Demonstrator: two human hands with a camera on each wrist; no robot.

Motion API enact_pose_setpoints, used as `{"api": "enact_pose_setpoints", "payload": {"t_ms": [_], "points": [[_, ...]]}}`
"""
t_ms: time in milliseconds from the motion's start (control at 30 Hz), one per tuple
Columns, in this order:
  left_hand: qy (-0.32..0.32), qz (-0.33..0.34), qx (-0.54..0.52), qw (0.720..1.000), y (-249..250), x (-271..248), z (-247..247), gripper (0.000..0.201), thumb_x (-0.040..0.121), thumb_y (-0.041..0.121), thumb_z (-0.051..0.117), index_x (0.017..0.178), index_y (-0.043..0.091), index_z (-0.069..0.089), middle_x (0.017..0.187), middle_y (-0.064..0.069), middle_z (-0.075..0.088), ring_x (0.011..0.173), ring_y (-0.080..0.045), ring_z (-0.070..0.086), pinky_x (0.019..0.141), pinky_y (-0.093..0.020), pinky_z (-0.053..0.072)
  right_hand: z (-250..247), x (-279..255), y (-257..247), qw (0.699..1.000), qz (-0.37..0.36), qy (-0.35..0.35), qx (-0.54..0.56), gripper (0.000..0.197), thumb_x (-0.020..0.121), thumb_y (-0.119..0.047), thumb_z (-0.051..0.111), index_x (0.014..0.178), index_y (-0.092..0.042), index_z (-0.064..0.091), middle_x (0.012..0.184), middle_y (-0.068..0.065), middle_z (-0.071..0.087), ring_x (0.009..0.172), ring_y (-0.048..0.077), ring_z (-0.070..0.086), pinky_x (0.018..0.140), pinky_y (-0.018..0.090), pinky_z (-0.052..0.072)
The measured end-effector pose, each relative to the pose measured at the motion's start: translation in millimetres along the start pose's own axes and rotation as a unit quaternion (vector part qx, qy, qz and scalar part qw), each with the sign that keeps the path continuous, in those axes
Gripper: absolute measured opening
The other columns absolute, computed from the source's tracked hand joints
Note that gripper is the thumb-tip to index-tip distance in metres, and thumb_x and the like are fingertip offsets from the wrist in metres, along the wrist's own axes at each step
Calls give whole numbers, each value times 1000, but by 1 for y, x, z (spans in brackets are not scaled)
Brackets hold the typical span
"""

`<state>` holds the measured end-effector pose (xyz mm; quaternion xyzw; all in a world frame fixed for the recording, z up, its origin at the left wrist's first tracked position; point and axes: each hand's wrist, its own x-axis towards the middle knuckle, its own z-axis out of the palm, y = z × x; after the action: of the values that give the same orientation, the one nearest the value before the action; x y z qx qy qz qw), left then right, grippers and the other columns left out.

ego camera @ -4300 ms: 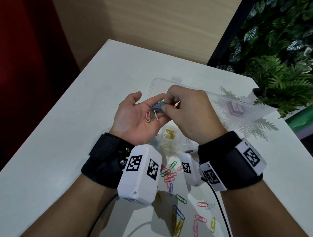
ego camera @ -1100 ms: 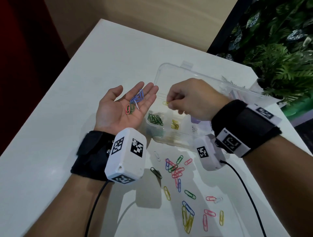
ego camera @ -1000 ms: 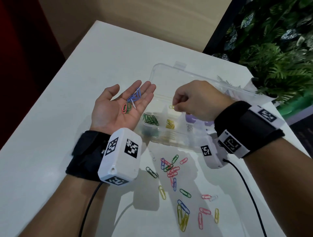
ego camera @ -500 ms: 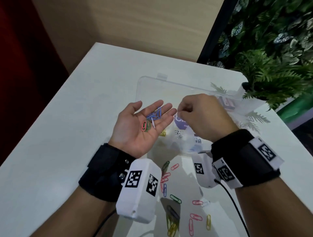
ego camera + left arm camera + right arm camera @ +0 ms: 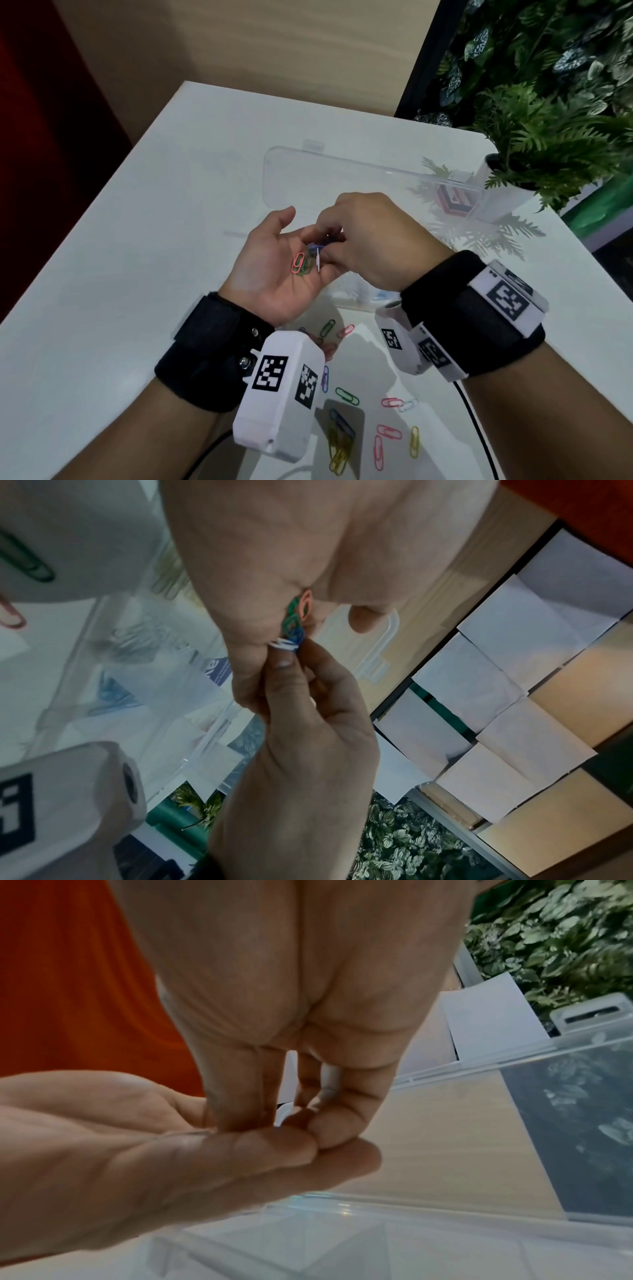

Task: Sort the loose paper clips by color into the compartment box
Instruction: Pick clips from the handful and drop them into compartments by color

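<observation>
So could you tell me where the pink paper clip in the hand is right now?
In the head view, the pink paper clip lies on the upturned left hand, beside a green paper clip.

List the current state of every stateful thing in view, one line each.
Left hand: palm up, open, carrying clips.
Right hand: fingertips pinching the blue paper clips on the left palm.
Pink paper clip: lying on the palm.
Clear plastic compartment box: lid open.
</observation>
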<state>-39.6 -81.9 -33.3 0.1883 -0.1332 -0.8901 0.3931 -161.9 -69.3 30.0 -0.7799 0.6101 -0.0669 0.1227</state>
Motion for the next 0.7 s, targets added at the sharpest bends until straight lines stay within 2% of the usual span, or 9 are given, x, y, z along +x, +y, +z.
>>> {"api": "enact_pose_setpoints", "payload": {"t_ms": [200, 367, 500, 600, 700], "points": [[-15, -8, -26, 1000, 1, -1, 1, 51, 97, 38, 32, 106, -8, 54, 107, -18, 50, 108, -24, 35, 85, -47, 52, -1, 2, 0, 1000, 20, 12, -1, 8, 83, -14, 61, 87, -18, 68, 86, -2, 61, 82, 17, 57, 67, 29, 47], [-24, -15, -15, 999, 0, -1, 1, 57, 98, 39, 30, 117, -10, 52, 122, -22, 47, 113, -30, 44, 83, -48, 55, 1, 2, -1, 999, 26, 14, -17, 8, 85, -16, 62, 90, -18, 69, 75, -5, 58, 75, 16, 56, 56, 22, 41], [-20, -20, -24, 999, -1, -1, 3, 58, 98, 39, 31, 122, -10, 50, 122, -21, 46, 112, -30, 44, 79, -46, 57, 0, 3, -2, 999, 30, -4, -23, 10, 83, -9, 60, 87, -15, 67, 76, -2, 61, 75, 18, 56, 57, 25, 43], [-24, -22, -27, 999, -2, -1, 3, 58, 98, 39, 30, 117, -12, 52, 122, -25, 50, 110, -34, 50, 79, -47, 57, -2, 2, -2, 999, 40, 1, -4, 9, 81, -9, 60, 86, -14, 66, 71, -5, 56, 73, 18, 54, 54, 22, 39], [-27, -23, -17, 999, -2, -1, 3, 55, 98, 39, 31, 112, -10, 54, 122, -29, 53, 102, -36, 57, 82, -46, 56, -1, 3, -1, 998, 48, 19, -26, 12, 81, -7, 58, 89, -12, 66, 80, 1, 61, 79, 21, 57, 59, 26, 43]]}}
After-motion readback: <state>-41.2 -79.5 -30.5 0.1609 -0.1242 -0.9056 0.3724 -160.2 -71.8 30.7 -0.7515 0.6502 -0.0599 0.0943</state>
